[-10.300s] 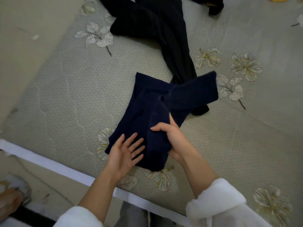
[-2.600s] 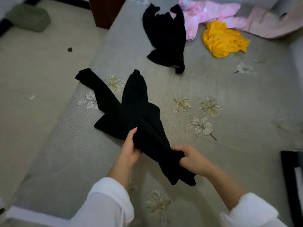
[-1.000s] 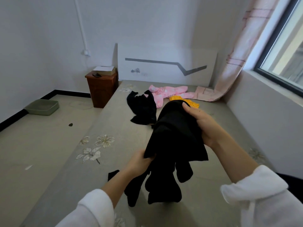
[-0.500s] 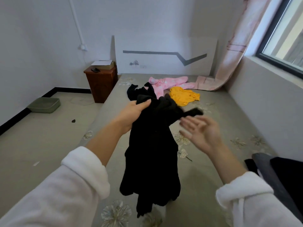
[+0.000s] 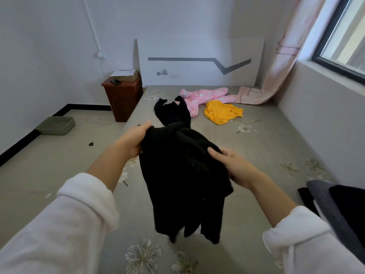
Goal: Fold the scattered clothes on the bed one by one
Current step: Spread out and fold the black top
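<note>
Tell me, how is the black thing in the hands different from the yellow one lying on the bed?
The black garment hangs in the air, gripped by the left hand and the right hand; the yellow garment lies on the bed with no hand on it. The black garment dangles long and close to the camera; the yellow garment sits far back, bunched in a low heap. Both are unfolded.

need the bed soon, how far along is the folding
Partway. Done, it seems: a dark stack sits at the right edge of the bed. In hand: the left hand and right hand hold a black garment up, unfolded, hanging above the bed. Left: a second black garment, a pink patterned garment and a yellow garment lie crumpled at the far end.
</note>
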Demonstrator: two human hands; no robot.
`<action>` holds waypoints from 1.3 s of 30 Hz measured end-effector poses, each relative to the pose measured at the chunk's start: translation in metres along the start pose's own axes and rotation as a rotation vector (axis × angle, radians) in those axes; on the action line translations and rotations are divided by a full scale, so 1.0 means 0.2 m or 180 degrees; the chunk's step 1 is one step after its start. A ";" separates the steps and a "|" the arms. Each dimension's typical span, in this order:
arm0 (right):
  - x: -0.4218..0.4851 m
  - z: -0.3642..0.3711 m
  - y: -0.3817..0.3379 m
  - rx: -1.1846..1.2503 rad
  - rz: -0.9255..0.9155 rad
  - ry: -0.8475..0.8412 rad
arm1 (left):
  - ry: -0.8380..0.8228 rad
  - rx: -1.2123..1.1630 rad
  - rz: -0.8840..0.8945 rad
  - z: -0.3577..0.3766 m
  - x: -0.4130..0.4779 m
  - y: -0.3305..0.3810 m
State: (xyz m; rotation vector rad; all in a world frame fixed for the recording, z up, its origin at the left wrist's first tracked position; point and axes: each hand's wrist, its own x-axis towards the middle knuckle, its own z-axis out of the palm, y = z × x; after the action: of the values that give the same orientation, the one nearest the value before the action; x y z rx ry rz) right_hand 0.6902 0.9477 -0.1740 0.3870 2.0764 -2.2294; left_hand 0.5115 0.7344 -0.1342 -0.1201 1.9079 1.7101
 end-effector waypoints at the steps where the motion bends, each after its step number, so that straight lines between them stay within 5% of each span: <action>1: 0.00 -0.01 -0.04 0.0145 -0.0010 -0.0021 | -0.0048 0.0214 -0.0051 -0.03 0.02 -0.03; 5: 0.00 0.00 -0.11 0.0488 0.0121 -0.0045 | -0.0349 0.0772 -0.0173 -0.07 0.03 -0.20; 9: 0.02 -0.01 -0.09 0.0591 0.0319 0.0113 | 0.0005 0.0910 0.0439 0.03 -0.06 -0.32; 13: 0.05 -0.02 -0.03 0.0687 0.0497 0.0324 | -0.1513 0.0096 0.0170 0.13 -0.22 -0.39; 15: 0.05 -0.03 0.00 0.0760 0.0576 0.0330 | -0.1728 0.0325 0.0299 0.18 -0.24 -0.41; 22: 0.01 -0.05 0.12 0.0870 0.0356 0.0004 | -0.1276 -0.0029 0.0286 0.27 -0.19 -0.39; 27: -0.01 -0.03 0.18 -0.0721 0.0230 0.0830 | -0.0681 -0.0622 0.0194 0.31 -0.17 -0.36; 31: -0.05 0.09 0.23 -0.1190 0.0098 -0.0027 | -0.0445 -0.0752 0.0122 0.41 -0.17 -0.37; 33: -0.03 0.16 0.29 -0.1468 -0.0080 0.0225 | -0.0511 -0.0750 0.0107 0.45 -0.18 -0.38; 36: 0.03 0.19 0.27 -0.0995 -0.0382 0.0907 | -0.0669 -0.0699 0.0218 0.45 -0.18 -0.34; 39: 0.05 0.10 0.14 -0.0339 0.0007 0.1108 | -0.0503 -0.0412 0.0514 0.34 -0.13 -0.32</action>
State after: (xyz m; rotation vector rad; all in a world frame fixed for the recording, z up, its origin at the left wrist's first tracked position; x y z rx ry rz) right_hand 0.6840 0.9269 -0.2018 0.8197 2.3400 -2.1647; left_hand 0.5837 0.7784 -0.1814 0.1203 1.7315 1.8901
